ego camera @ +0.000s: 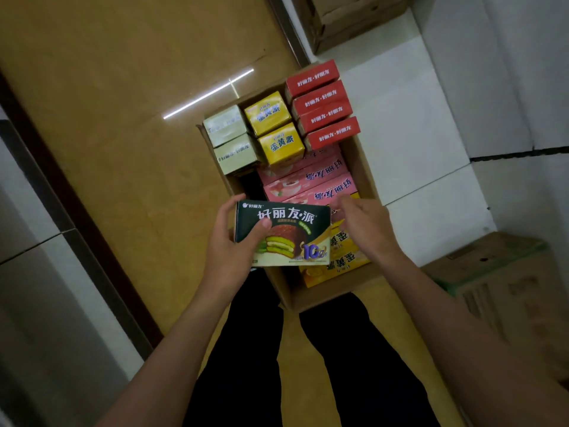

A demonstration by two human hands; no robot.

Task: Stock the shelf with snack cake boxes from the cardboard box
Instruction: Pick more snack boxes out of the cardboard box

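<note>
An open cardboard box (360,167) stands on the floor between my feet and the wall. It holds red boxes (320,106), yellow boxes (274,127), pale green boxes (229,140), pink boxes (311,180) and orange-yellow boxes (341,251). My left hand (231,241) grips the left end of a dark green snack cake box (286,232), thumb on its front, above the near part of the carton. My right hand (363,223) hovers at the box's right end with fingers spread; whether it touches is unclear.
A closed brown carton with green tape (498,285) sits at the right. More cartons (348,23) are stacked at the top. White tiles (415,134) lie to the right, tan floor (123,118) to the left. My legs in black trousers (255,349) are below.
</note>
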